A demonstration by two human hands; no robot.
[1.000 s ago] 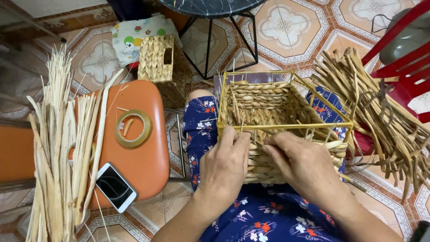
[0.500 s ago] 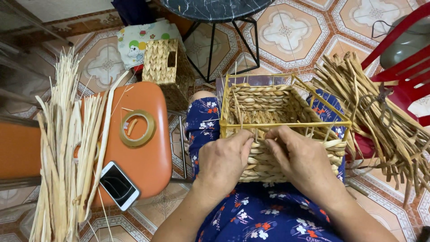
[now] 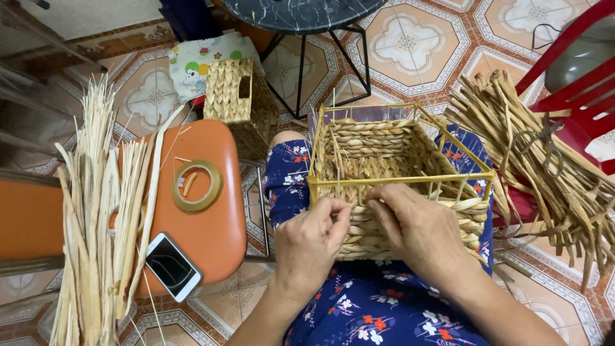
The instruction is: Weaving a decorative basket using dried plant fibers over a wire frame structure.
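Observation:
A half-woven straw basket [image 3: 378, 150] on a yellow wire frame [image 3: 448, 177] rests on my lap, over a blue flowered dress. My left hand [image 3: 312, 242] pinches a thin straw strand at the basket's near wall, just below the frame's front bar. My right hand [image 3: 419, 232] presses on the woven braid of the same wall, fingers curled over it. The two hands almost touch at the middle of the near side.
An orange stool [image 3: 218, 230] at left carries a tape roll [image 3: 196, 185], a phone [image 3: 172, 266] and a bundle of pale reeds [image 3: 96, 218]. A finished small woven basket [image 3: 236, 96] stands behind. Braided straw [image 3: 544, 173] lies at right by a red chair [image 3: 576, 70]. A black table [image 3: 307, 13] stands beyond.
My view has shifted slightly. Both hands moved a little lower on the near wall and closer together; the left fingers have closed on a strand.

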